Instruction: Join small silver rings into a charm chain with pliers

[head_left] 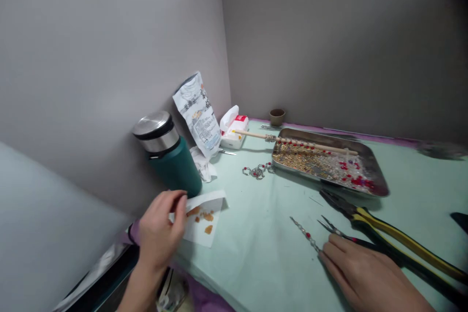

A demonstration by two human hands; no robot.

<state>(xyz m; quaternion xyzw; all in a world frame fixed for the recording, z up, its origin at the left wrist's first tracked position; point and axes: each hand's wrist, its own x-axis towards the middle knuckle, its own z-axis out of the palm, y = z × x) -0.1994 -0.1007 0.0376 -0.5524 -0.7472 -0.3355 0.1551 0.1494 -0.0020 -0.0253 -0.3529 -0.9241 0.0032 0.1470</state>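
Note:
My left hand (pixel 163 222) is closed, thumb and fingertips together, above a white paper (pixel 199 240) with orange-brown snack pieces (pixel 208 229). Whatever its fingertips pinch is too hidden to name. On the table, my right hand (pixel 356 270) has its fingers curled, thumb side at the near end of a thin beaded chain (pixel 302 230) with a red bead. Small needle-nose pliers (pixel 331 226) lie against that hand's far side, their handles partly hidden. Larger pliers with yellow and black handles (pixel 395 236) rest just beyond.
A green bottle (pixel 177 168) stands behind my left hand, near a snack bag (pixel 199 114) and a tissue pack (pixel 234 139). A metal tray (pixel 378 175) of beads carries a wooden stick (pixel 252 134). Another beaded chain (pixel 258 171) and a small cup (pixel 277 117) sit nearby.

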